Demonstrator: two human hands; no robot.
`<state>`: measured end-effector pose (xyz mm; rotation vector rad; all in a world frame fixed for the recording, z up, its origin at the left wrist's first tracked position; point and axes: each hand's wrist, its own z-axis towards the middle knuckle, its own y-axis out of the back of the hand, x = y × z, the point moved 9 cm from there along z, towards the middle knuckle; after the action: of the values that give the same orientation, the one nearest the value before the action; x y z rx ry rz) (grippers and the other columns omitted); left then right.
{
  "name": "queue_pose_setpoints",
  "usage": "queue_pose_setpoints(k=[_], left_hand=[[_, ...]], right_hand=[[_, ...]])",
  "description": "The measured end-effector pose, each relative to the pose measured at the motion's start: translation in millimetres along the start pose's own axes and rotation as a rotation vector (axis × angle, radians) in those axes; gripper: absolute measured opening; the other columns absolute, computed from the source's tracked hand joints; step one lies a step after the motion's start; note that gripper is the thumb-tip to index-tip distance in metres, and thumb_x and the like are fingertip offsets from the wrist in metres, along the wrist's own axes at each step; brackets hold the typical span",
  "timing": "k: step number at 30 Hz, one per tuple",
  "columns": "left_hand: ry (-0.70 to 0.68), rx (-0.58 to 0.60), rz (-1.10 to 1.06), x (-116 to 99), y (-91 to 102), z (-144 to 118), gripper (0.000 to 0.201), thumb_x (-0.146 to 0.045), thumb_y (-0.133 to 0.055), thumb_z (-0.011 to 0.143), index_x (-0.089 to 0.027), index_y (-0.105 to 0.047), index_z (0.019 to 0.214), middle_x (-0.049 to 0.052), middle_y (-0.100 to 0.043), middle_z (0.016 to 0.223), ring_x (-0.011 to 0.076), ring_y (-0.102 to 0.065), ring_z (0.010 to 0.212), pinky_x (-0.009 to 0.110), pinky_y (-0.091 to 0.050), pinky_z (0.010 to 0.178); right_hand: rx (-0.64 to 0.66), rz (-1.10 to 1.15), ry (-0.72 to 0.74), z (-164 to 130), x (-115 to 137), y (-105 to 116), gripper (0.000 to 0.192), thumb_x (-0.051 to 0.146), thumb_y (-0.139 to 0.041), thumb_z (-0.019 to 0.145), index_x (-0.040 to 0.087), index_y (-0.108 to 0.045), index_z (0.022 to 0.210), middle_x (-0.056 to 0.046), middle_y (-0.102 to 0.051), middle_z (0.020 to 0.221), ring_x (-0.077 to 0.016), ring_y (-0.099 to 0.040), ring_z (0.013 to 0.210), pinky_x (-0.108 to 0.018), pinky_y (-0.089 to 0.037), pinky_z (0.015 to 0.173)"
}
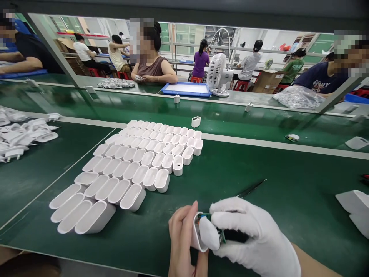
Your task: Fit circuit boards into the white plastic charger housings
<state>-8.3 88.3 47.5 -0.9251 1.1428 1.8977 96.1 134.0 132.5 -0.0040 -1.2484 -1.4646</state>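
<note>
My bare left hand [182,240] grips a white plastic charger shell [197,234] at the near edge of the green table. My right hand [253,236], in a white glove, holds a small green circuit board [221,234] with its top end at the shell's open mouth. Both hands touch around the shell. Just beyond the gloved fingers a thin dark tool [250,188] lies on the mat.
Several rows of empty white shells [135,169] stand packed together left of centre. White plug parts [20,134] are heaped at far left, white pieces [354,207] at right. Single shells [196,121] sit on the green belt. Other people work at benches beyond, near a blue tray [187,89] and a white fan [217,75].
</note>
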Motion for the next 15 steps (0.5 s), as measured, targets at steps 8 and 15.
queue_pose_setpoints(k=[8, 15], left_hand=[[-0.114, 0.006, -0.013, -7, 3.1, 3, 0.054, -0.014, -0.035, 0.091, -0.035, -0.03, 0.141, 0.01, -0.047, 0.122, 0.0258, -0.049, 0.114, 0.039, -0.047, 0.091], [-0.06, 0.032, -0.083, -4, -0.5, 4, 0.055, -0.024, -0.04, 0.094, -0.034, -0.021, 0.145, 0.011, -0.051, 0.122, 0.0256, -0.053, 0.112, 0.04, -0.047, 0.092]], right_hand=[[0.154, -0.06, 0.063, 0, 9, -12, 0.007, 0.019, -0.056, 0.088, 0.024, -0.061, 0.086, 0.0, -0.06, 0.082, -0.0097, -0.059, 0.07, -0.018, -0.048, 0.065], [0.17, 0.033, 0.015, -4, -3, -14, 0.021, 0.034, -0.065, 0.083, 0.028, -0.061, 0.103, -0.003, -0.061, 0.103, -0.0172, -0.06, 0.091, -0.025, -0.049, 0.079]])
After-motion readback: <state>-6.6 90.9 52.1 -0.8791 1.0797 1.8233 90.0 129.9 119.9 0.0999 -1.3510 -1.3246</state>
